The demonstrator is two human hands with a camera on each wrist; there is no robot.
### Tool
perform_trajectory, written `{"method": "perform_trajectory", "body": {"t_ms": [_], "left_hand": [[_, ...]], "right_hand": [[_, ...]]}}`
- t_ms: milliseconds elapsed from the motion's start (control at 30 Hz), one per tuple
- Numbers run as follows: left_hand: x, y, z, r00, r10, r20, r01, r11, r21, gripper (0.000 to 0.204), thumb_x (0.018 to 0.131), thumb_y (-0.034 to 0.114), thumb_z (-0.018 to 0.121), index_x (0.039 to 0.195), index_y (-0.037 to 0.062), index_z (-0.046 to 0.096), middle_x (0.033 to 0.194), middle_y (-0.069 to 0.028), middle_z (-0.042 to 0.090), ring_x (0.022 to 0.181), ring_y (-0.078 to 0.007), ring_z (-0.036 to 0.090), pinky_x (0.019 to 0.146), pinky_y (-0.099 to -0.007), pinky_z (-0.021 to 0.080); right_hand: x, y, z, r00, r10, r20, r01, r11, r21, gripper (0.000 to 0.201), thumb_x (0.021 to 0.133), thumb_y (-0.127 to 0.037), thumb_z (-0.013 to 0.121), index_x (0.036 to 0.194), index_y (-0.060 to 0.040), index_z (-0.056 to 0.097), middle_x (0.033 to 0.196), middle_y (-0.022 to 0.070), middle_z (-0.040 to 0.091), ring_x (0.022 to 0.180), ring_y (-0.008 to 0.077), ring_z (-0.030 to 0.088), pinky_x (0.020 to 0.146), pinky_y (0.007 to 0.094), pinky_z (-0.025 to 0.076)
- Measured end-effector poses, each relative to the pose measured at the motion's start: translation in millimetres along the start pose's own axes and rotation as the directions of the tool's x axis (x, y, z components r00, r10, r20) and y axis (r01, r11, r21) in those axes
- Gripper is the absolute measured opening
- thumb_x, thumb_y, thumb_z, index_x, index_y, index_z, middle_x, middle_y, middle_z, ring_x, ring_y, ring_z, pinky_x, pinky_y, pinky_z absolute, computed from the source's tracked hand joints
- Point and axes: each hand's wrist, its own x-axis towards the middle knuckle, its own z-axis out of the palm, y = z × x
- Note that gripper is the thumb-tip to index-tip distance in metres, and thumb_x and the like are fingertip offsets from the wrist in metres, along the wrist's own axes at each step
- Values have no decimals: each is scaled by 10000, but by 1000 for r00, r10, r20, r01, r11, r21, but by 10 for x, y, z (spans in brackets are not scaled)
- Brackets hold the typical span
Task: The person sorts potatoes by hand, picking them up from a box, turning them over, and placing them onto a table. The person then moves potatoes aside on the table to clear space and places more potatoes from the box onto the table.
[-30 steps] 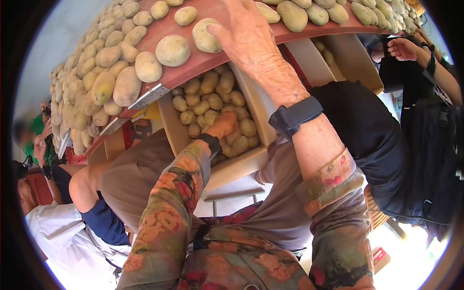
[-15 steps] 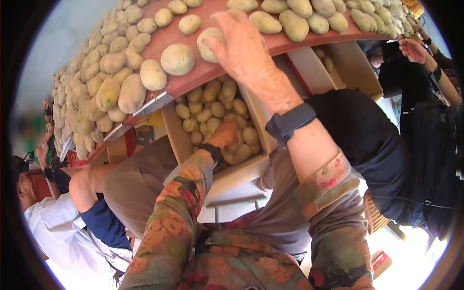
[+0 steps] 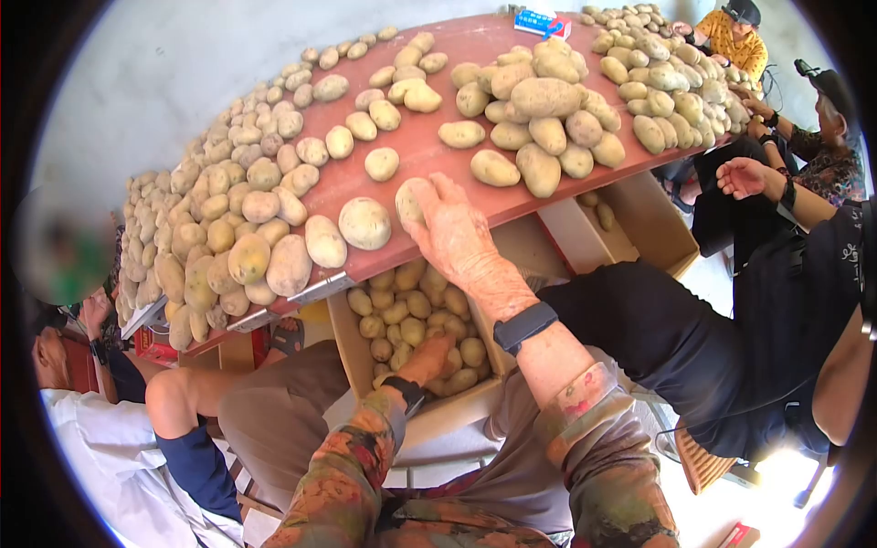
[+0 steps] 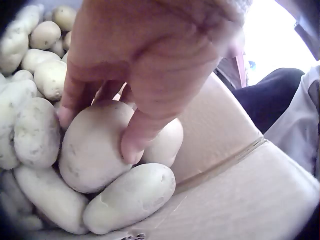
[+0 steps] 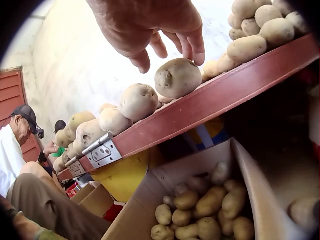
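Note:
My left hand (image 3: 427, 359) reaches down into a cardboard box (image 3: 343, 338) of potatoes under the table. In the left wrist view its thumb and fingers grip a large round potato (image 4: 92, 150) among the others, beside the box wall. My right hand (image 3: 457, 237) is up at the front edge of the reddish table (image 3: 402, 242). It hovers at a round potato (image 5: 177, 78) there, fingers spread and only slightly bent, fingertips right at its top. Another large potato (image 3: 364, 224) sits just left of that one.
Potatoes lie in a wide heap (image 3: 219, 228) on the left and a pile (image 3: 548, 100) at centre right. A blue and white packet (image 3: 543, 24) stands at the back. Another box (image 3: 653, 219) is under the table to the right. People sit on both sides; metal hinges (image 3: 320, 288) line the edge.
The head view has tilted up, showing more of the table. My right hand has come back and left over the edge potato, while my left hand stays in the box.

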Motion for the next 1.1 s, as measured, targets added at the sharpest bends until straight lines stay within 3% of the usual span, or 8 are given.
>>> {"method": "perform_trajectory", "body": {"t_ms": [167,267,467,567,733,833,967,1100], "left_hand": [[-221,61,-247,987,98,-126,-117,982,-152,523,661,128,759,1121,31,530,1047,-195,573,973,-365,562,847,-395,463],[-413,227,-441,965,-182,-189,106,929,-353,457,689,123,743,1092,24,552,1063,-192,590,980,-299,589,843,-376,472],[-796,596,-1087,966,-182,-186,-97,409,-907,360,775,106,710,1090,35,552,960,-40,623,894,-95,580,815,-261,474],[-952,853,-1427,952,-153,-266,-222,256,-941,349,785,76,688,1098,23,543,991,-43,619,893,-116,586,809,-262,478],[-959,1102,-1853,869,-158,-470,-443,179,-879,331,837,78,628,1143,10,522,1069,-84,615,974,-175,621,825,-321,530],[-834,1157,-2048,848,-199,-491,-474,127,-871,322,867,107,619,1156,9,514,1102,-88,605,989,-171,618,833,-315,530],[-727,1387,-2048,796,-214,-566,-547,145,-825,314,906,121,582,1184,1,500,1091,-84,604,962,-158,616,804,-305,533],[-762,1314,-1847,820,-225,-526,-492,192,-849,270,918,123,561,1165,16,531,1046,-100,614,936,-180,625,750,-312,545]], "right_hand": [[-42,-29,-24,1000,-3,-17,2,1000,-14,383,737,-102,666,1075,-17,508,1058,180,502,986,377,525,823,469,464],[-43,-69,-64,998,-51,-36,51,999,4,386,740,-113,672,1077,-16,511,1059,173,510,1000,370,527,828,464,466],[-148,-252,-206,971,-214,106,186,956,225,431,791,-157,677,1182,-58,525,1157,184,550,1028,394,562,840,441,501],[-194,-342,-262,970,-244,-14,237,925,297,419,789,-178,685,1160,-50,538,1153,189,554,1003,396,571,828,435,507],[-184,-241,-433,915,-143,377,-122,793,597,643,732,-258,758,1287,-75,489,1115,131,589,980,237,603,822,360,497],[-193,-247,-458,938,-220,267,39,834,550,669,716,-262,775,1288,-74,484,1139,120,586,1021,220,590,864,339,483],[-152,-252,-660,963,-24,267,-128,833,538,627,685,-244,794,1224,-58,534,1150,132,585,1051,230,579,913,343,460],[-119,28,-609,975,213,-63,-167,892,421,577,689,-217,729,1213,-71,533,1150,175,576,1065,333,559,929,389,449]]}}
